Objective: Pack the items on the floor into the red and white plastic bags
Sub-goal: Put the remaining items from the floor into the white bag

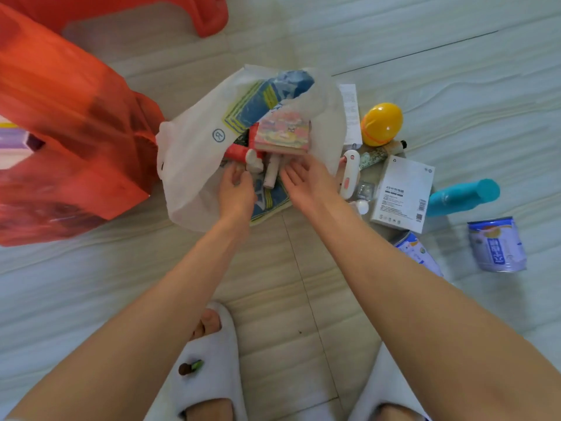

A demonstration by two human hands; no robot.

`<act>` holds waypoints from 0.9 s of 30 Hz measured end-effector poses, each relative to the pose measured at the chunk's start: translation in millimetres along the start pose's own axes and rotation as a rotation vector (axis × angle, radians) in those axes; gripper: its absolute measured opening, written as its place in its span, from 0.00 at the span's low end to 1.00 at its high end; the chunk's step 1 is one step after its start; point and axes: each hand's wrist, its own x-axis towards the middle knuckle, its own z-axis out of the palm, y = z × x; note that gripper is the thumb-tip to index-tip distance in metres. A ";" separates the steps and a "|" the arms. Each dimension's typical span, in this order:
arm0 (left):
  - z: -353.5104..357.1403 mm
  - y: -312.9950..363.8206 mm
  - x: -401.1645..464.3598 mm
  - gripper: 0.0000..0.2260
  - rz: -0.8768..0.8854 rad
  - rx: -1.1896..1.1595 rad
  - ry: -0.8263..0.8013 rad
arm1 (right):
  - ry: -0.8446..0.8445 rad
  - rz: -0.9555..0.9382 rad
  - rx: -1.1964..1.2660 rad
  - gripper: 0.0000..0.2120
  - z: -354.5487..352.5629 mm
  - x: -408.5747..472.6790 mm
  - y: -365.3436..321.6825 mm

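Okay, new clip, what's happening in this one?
A person crouches over a white plastic bag on the floor, both hands at its mouth. The left hand has its fingers curled at the bag's edge; whether it grips the plastic is unclear. The right hand is open over the items inside, among them a colourful box. A red bag sits to the left. A yellow egg-shaped toy, a white charger box, a teal bottle and cans lie unpacked.

a home, pale wood-grain tiled floor (425,56), white soft house slippers (209,354) on the person's feet, red plastic stool (209,16), household odds like blue-labelled milk powder tin (496,244)
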 end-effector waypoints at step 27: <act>162.6 -41.6 -129.7 0.31 1.306 1.772 -0.931 | 0.661 -0.357 -1.686 0.31 -317.2 -68.2 -162.6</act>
